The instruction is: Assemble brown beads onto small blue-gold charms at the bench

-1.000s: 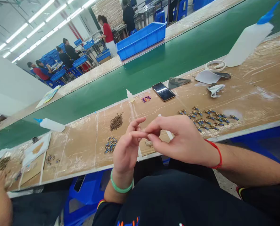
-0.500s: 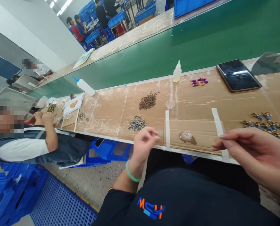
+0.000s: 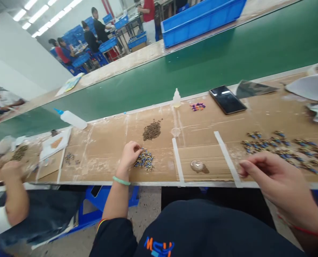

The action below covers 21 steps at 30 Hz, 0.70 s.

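My left hand (image 3: 130, 153) reaches onto the cardboard-covered bench, its fingers curled and pinching at the left edge of a small pile of blue-and-gold parts (image 3: 145, 160). What the fingertips hold is too small to see. My right hand (image 3: 271, 178) hovers at the bench's front edge, fingers drawn together in a loose pinch; nothing in them is visible. Just beyond it lies a spread of finished blue-and-gold pieces (image 3: 279, 144). A heap of small brown parts (image 3: 152, 130) sits behind the blue pile. A small clear dish (image 3: 196, 165) rests between my hands.
A green conveyor belt (image 3: 201, 67) runs behind the bench. On the bench are a small glue bottle (image 3: 176, 98), purple bits (image 3: 198, 106), a phone (image 3: 227, 100) and a squeeze bottle (image 3: 70, 118). A co-worker's hand (image 3: 6, 171) is at the left. A blue crate (image 3: 201, 19) stands beyond the belt.
My hands came apart from in front of me. The left hand went forward onto the blue-and-gold pile; the right stayed back at the bench's front edge. The view swung about.
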Motion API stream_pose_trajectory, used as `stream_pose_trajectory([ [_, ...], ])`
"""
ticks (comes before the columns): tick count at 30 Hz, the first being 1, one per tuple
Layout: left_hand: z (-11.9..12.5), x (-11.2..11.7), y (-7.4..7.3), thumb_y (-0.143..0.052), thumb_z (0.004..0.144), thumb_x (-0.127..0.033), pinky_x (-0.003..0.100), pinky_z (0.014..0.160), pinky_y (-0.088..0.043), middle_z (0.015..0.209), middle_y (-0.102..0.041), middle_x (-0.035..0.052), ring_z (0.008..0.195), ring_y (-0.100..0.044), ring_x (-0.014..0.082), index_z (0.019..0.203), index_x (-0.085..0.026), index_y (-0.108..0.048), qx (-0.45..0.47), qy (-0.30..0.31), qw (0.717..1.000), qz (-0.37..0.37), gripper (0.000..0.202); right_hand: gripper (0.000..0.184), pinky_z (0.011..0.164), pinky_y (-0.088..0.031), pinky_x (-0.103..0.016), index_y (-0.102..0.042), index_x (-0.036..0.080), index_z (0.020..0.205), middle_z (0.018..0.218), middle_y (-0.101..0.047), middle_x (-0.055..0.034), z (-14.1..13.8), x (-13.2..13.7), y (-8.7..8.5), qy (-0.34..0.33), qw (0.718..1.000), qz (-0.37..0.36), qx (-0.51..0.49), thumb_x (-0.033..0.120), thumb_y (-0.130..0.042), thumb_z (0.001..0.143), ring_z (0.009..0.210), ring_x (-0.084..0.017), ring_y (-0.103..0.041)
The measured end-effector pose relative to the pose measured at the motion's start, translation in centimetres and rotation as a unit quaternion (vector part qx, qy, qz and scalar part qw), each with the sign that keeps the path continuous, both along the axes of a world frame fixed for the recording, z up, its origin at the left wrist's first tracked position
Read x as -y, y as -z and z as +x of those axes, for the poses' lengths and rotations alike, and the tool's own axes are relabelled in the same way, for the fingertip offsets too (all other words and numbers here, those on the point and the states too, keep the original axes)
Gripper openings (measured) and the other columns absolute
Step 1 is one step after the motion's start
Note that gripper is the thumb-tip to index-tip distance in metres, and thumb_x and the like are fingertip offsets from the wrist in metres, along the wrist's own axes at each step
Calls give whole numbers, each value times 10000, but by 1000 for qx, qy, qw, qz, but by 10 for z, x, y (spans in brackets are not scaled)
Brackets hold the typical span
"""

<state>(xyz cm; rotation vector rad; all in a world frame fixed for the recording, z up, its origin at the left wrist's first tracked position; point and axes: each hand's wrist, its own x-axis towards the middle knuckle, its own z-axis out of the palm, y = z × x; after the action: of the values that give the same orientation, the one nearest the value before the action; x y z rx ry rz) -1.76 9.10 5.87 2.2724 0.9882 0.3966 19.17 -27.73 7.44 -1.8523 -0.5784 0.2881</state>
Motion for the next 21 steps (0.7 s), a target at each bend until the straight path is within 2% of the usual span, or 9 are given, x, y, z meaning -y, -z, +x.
stream_pose_trajectory([
  [3,-4,-2,-10,-691,687,-169,358,724,-499,662,-628,11,677,-574,199,637,-206,-618,2,6,1000,-6,96,493,499,-534,-277,-636,222,673,581,-641,-63,-1,-11,-18,-19,999,30,-3,677,-725,839,514,-178,-619],
  [6,-6,11,-23,-639,807,-269,357,734,-518,784,-694,38,731,-623,205,786,-204,-664,19,21,999,-26,72,418,527,-534,-244,-629,208,699,595,-639,-43,2,-15,-18,-2,998,61,-20,571,-756,864,534,-153,-618],
  [8,1,33,-28,-655,833,-306,346,766,-537,840,-728,47,786,-663,206,822,-213,-702,20,113,991,-71,105,416,529,-537,-238,-620,203,707,597,-635,-32,2,-19,-14,1,997,68,-33,563,-762,859,533,-146,-614],
  [10,16,60,-27,-623,886,-286,346,797,-543,870,-745,62,834,-685,209,868,-220,-747,9,287,948,-137,142,439,527,-536,-237,-610,202,711,594,-627,-19,2,-24,-10,-2,997,68,-40,593,-750,854,532,-144,-610],
  [12,33,87,-19,-602,912,-237,342,795,-543,866,-743,64,839,-688,205,905,-220,-763,-8,384,911,-149,162,450,523,-537,-239,-606,203,717,599,-627,-9,2,-28,-8,-15,996,70,-48,611,-741,852,533,-143,-609],
  [14,47,108,-7,-655,874,-186,335,762,-538,791,-715,40,782,-669,199,930,-216,-753,-32,380,919,-104,117,447,524,-544,-246,-609,206,722,611,-633,-6,1,-31,-8,-29,996,69,-54,614,-739,852,542,-147,-615],
  [17,58,119,5,-696,846,-167,341,779,-538,889,-714,53,803,-659,200,934,-206,-726,-42,343,936,-69,101,453,524,-540,-264,-615,210,721,611,-636,-12,3,-29,-9,-29,996,59,-60,629,-736,848,543,-158,-619],
  [19,58,109,6,-705,852,-197,342,808,-540,989,-713,61,859,-663,203,945,-215,-717,-35,302,952,-40,95,453,538,-529,-276,-616,210,720,605,-634,-25,5,-25,-8,-12,997,45,-65,626,-740,847,544,-163,-614],
  [21,55,88,2,-694,865,-221,353,843,-536,995,-705,56,914,-660,216,939,-222,-706,-27,222,975,15,75,447,555,-523,-289,-616,210,719,609,-634,-36,7,-22,-6,10,997,34,-69,619,-760,829,553,-169,-612],
])
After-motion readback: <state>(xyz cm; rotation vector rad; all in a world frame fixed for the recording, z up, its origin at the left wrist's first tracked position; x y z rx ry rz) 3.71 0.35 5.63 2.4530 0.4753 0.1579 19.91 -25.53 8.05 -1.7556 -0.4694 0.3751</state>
